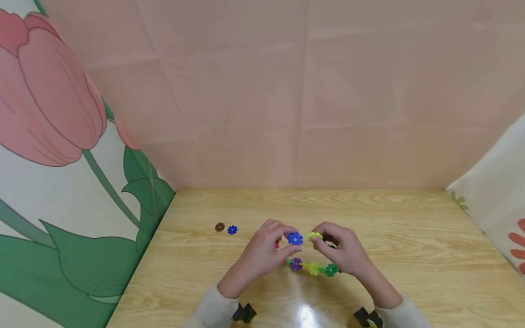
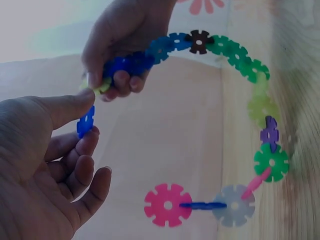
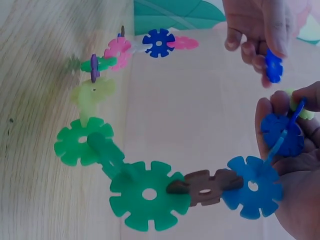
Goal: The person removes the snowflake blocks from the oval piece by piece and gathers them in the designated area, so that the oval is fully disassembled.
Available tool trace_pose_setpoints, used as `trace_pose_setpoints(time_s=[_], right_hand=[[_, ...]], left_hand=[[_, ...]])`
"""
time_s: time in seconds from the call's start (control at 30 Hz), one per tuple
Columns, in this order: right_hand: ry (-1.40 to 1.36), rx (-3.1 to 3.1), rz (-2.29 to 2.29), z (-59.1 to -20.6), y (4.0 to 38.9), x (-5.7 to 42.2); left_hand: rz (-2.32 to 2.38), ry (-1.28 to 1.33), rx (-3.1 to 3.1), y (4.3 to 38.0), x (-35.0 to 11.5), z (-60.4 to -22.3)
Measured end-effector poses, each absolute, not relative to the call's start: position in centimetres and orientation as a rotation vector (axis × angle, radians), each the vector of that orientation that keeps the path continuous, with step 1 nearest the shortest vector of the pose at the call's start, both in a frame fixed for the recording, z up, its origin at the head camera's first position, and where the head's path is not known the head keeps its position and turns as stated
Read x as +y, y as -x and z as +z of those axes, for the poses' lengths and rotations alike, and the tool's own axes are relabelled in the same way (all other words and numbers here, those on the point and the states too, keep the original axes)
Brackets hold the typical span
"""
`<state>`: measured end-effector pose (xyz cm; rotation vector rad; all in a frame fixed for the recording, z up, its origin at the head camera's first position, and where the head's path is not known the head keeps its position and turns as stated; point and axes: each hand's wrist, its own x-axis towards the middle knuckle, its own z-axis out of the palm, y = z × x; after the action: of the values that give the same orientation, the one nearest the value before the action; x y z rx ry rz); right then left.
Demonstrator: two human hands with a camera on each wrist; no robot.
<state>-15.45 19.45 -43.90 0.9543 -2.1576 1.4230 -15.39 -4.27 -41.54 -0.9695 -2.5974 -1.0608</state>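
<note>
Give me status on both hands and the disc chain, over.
Left hand pinches a blue notched disc. Right hand pinches a yellow notched disc, blue end of the disc chain in its grasp. Nothing visible between the held discs.

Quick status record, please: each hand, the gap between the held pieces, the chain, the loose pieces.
Left hand: pinches a blue disc
Right hand: pinches a yellow disc
Held discs: close, not touching
Chain: notched discs slotted together, curving from the right hand to a pink disc at the far end
Loose pieces: brown disc and second blue disc, side by side on the table, left of the hands
</note>
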Motion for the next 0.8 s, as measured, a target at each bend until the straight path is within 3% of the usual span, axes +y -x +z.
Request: trace_pose_setpoints(time_s=[0.8], right_hand=[[-1.042,-2.279,1.451,-43.2,15.8,20.1]], left_hand=[[-1.064,0.568,-2.834,17.4,-13.0,-46.0]])
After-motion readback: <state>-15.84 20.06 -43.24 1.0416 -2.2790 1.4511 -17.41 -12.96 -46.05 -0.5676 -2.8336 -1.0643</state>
